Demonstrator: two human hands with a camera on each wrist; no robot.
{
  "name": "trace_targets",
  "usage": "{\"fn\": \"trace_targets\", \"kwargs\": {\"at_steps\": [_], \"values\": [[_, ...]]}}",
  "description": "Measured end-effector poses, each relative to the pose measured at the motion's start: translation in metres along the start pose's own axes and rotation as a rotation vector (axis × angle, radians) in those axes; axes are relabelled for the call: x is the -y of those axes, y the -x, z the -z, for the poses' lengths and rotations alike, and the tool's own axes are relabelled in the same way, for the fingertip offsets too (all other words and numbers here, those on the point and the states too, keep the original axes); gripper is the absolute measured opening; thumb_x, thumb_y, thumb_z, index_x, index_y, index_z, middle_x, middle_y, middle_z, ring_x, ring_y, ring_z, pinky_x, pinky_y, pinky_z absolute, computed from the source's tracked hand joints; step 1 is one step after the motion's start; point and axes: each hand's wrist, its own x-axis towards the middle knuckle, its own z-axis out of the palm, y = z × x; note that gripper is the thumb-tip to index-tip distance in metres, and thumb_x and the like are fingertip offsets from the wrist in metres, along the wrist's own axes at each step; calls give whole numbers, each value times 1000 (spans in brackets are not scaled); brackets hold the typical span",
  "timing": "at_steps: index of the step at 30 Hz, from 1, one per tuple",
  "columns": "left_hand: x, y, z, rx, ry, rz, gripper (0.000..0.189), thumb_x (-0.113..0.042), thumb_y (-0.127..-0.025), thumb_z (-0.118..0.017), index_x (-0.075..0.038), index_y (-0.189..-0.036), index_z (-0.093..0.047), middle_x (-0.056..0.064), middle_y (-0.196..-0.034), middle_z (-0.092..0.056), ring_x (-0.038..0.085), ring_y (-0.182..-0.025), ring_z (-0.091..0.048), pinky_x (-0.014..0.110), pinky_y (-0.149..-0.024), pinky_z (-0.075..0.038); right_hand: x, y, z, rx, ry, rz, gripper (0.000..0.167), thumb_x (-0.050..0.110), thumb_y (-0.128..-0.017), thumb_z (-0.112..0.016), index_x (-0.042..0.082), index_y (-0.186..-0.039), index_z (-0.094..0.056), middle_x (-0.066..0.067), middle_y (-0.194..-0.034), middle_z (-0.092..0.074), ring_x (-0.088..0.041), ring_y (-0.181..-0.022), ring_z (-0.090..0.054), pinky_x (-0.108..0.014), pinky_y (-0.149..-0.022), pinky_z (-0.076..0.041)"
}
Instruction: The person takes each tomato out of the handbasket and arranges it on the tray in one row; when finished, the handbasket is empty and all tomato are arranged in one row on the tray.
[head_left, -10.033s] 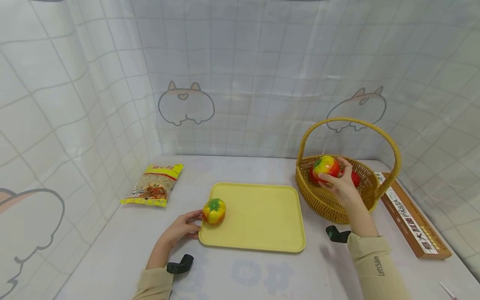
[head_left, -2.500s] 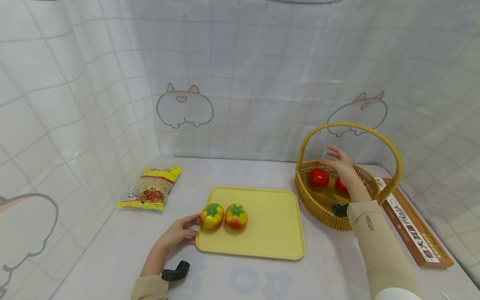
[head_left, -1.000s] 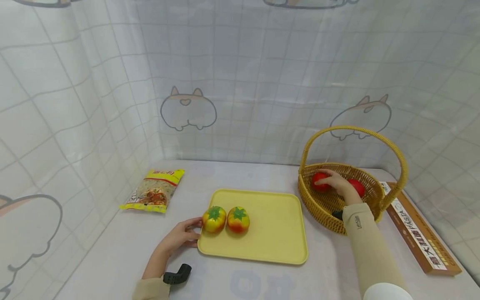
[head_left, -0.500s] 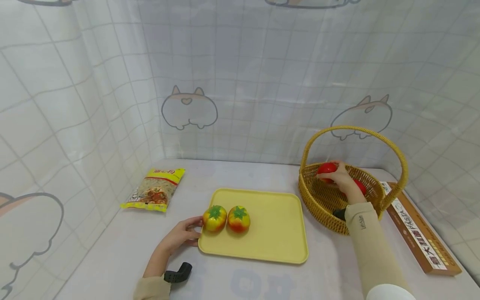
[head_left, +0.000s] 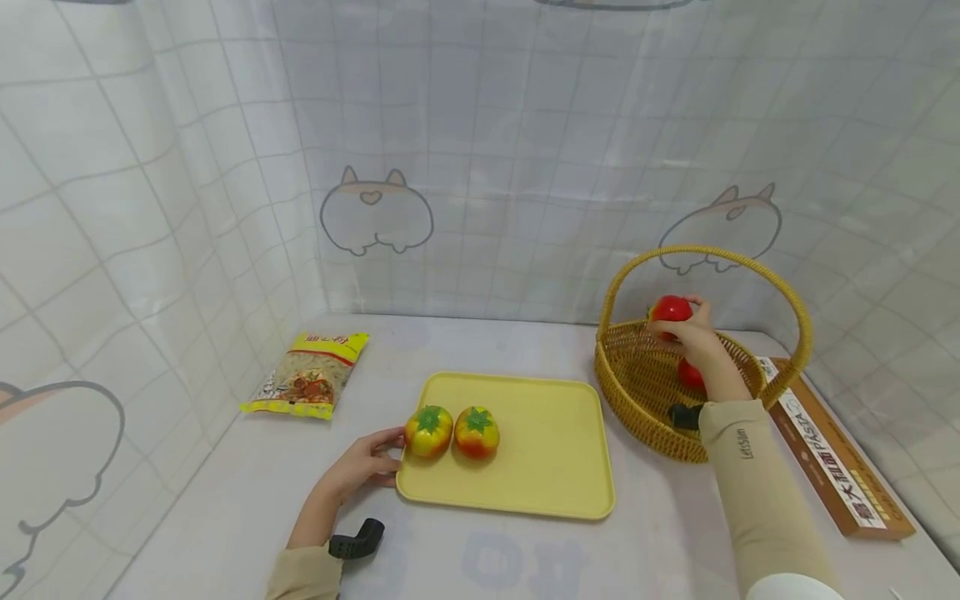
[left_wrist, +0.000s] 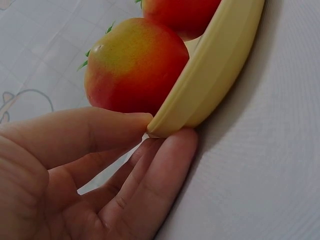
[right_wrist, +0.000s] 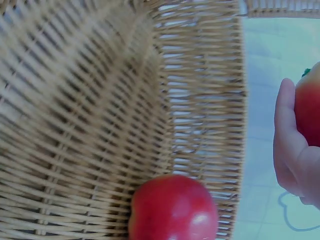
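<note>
In the head view, my right hand (head_left: 699, 337) holds a red tomato (head_left: 672, 308) above the wicker basket (head_left: 626, 408), under its arched handle. The right wrist view has this tomato (right_wrist: 311, 112) at its right edge, a bit of green leaf showing. Another red tomato (right_wrist: 175, 210) lies in the basket, partly behind my wrist in the head view. My left hand (head_left: 363, 462) is at the left edge of the yellow tray (head_left: 547, 442); up close, thumb and a finger pinch the tray's rim (left_wrist: 215, 80). Two yellow-red tomatoes with green star-shaped tops, one left (head_left: 428, 432), one right (head_left: 477, 432), sit side by side on the tray.
A yellow-edged food bag (head_left: 311, 375) lies at the back left. Right of the basket is a long brown pasta box (head_left: 836, 454). White grid-patterned curtains (head_left: 480, 167) enclose the table (head_left: 480, 550) at the back and both sides.
My right hand reached into the basket, took hold of a red tomato and lifted it above the rim. Earlier, a second yellow-red tomato came onto the tray. My left hand stays at the tray.
</note>
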Motion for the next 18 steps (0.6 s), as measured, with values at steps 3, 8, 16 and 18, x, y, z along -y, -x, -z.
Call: {"fn": "trace_targets", "kwargs": {"at_steps": [3,8,16,18], "values": [[0,0,1,4,4,2,68,-3,-81,-62,9,-139,-29,29,-131,-39,17,-80,-58,36,-73,-56,8,5,-1,6,-69,-4,82,-1,-81,-62,24,-130,-1,-13,-148,7,-36,-135,-15,-27,-83,-52],[0,0,1,5,13,1,69,-2,-80,-62,9,-139,-28,30,-132,-39,17,-80,-59,36,-73,-56,14,10,0,39,-115,25,92,-3,-81,-63,26,-141,1,-8,-149,5,-30,-133,-16,-31,-90,-49],[-2,0,0,9,13,3,70,-3,-80,-62,9,-139,-28,30,-132,-38,17,-83,-60,36,-74,-56,17,20,-2,41,-121,42,87,6,-79,-70,29,-140,-12,-6,-143,-6,-23,-126,-22,-35,-89,-50],[-2,0,1,11,15,4,70,-4,-80,-62,9,-140,-27,30,-132,-38,17,-84,-60,36,-74,-56,16,22,-3,30,-108,35,82,10,-78,-71,31,-135,-16,-6,-142,-7,-22,-125,-24,-32,-85,-52]]}}
